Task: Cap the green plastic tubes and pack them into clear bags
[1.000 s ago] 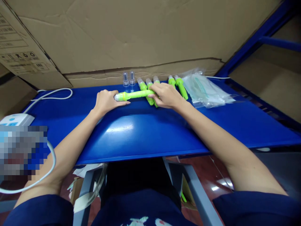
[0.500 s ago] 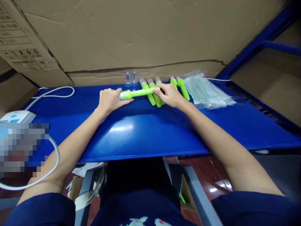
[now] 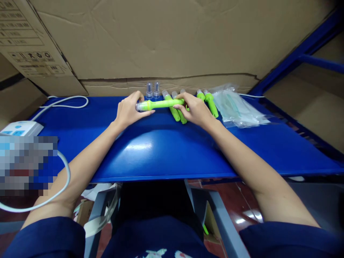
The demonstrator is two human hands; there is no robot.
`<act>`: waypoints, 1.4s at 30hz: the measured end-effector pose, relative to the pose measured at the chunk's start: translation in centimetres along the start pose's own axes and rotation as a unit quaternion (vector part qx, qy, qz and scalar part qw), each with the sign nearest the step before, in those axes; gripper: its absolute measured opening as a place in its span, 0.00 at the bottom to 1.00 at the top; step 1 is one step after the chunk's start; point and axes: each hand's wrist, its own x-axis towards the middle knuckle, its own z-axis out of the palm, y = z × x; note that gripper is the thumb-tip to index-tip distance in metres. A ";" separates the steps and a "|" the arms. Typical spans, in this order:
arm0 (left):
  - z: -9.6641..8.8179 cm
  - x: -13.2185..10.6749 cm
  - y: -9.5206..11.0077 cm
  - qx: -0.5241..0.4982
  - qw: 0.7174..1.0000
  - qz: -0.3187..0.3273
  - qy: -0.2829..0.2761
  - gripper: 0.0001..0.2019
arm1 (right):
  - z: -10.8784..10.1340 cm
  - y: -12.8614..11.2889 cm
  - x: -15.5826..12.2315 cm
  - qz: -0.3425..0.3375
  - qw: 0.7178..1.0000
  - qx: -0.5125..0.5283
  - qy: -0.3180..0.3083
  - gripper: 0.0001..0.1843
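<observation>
Level above the blue table lies a lime-green torch-shaped stick (image 3: 163, 104) with a clear cap at its left end, held between both hands. My left hand (image 3: 128, 111) is closed around the capped end, its thumb stretched along the near side. At the plain end, my right hand (image 3: 197, 109) grips the stick between thumb and fingers. Behind it, several similar green sticks lie on the table, among them one green stick (image 3: 174, 111) partly covered by the held one. Two clear caps (image 3: 152, 91) stand upright behind my left hand.
A clear plastic bag (image 3: 236, 107) with pale contents lies right of the green sticks. A white power strip (image 3: 23, 128) with a cable sits at the left. Cardboard (image 3: 172, 39) walls the back of the blue table (image 3: 166, 157).
The view has shifted slightly. My left fingers are bent higher behind the capped end, and my right fingers have changed their position on the plain end.
</observation>
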 end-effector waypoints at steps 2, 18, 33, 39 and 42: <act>0.0 -0.1 -0.1 -0.015 0.998 0.056 0.017 0.29 | 0.1 0.0 -0.1 0.007 1.000 -0.022 -0.015 0.21; -0.4 -0.3 -0.5 0.046 0.992 0.114 -0.017 0.34 | 0.6 -0.4 -0.6 -0.011 0.997 -0.063 -0.048 0.33; -0.2 -0.2 0.0 0.061 0.978 0.145 -0.134 0.33 | -0.2 -2.7 -0.1 -0.004 0.994 -0.079 -0.080 0.41; -0.1 -0.3 0.1 0.054 0.982 0.139 -0.119 0.31 | 0.1 -2.5 -0.1 0.011 0.994 -0.082 -0.073 0.42; -0.1 -0.4 0.1 0.062 0.984 0.132 -0.105 0.28 | 0.5 -2.3 -0.1 0.014 0.995 -0.076 -0.060 0.41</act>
